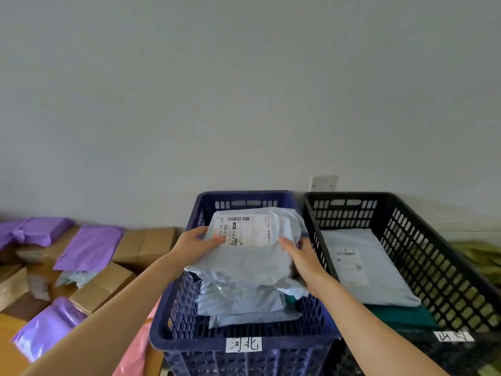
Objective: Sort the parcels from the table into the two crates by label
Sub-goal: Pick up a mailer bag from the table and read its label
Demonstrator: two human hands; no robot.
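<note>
A pale grey parcel bag point(252, 256) with a white shipping label point(245, 230) on top hovers over the blue crate point(189, 340). My left hand point(195, 244) grips its left edge and my right hand point(303, 256) grips its right edge. More grey bags point(238, 302) lie in the blue crate beneath it. The black crate point(433, 256) to the right holds one flat grey parcel point(360, 267) on something dark green. Each crate carries a white handwritten tag on its front rim.
On the table to the left lie purple bags point(89, 246), brown cardboard boxes point(103, 286) and an orange envelope. A pink bag point(138, 351) hangs beside the blue crate. Green-yellow bags point(479, 256) sit at the far right. A plain wall stands behind.
</note>
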